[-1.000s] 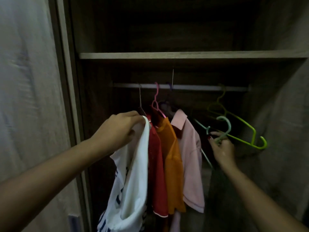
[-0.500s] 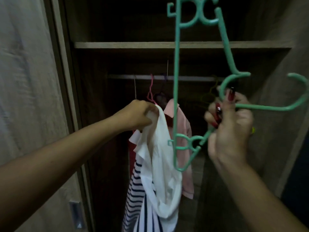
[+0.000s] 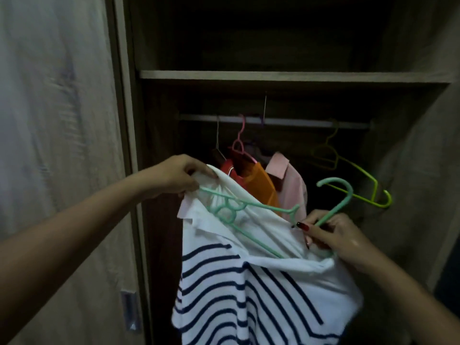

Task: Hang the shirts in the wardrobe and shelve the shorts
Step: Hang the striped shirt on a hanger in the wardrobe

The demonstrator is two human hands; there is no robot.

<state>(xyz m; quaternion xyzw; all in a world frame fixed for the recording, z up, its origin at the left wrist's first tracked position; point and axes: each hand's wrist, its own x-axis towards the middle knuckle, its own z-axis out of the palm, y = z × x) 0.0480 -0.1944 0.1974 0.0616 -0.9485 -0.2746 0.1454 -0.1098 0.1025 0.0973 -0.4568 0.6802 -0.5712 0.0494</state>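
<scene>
I hold a white shirt with navy stripes in front of the open wardrobe. My left hand grips its collar at the upper left. My right hand holds a mint green hanger by its neck and also pinches the shirt's right side. The hanger lies slanted inside the neck opening, its hook pointing up to the right. On the rail behind hang a red shirt, an orange shirt and a pink shirt.
An empty yellow-green hanger hangs at the rail's right end. A wooden shelf runs above the rail. The wardrobe door stands close on my left, the side wall on my right.
The green hanger came down from high in front of my face and now sits in the shirt's neck. My right hand dropped with it. The striped shirt front has spread out.
</scene>
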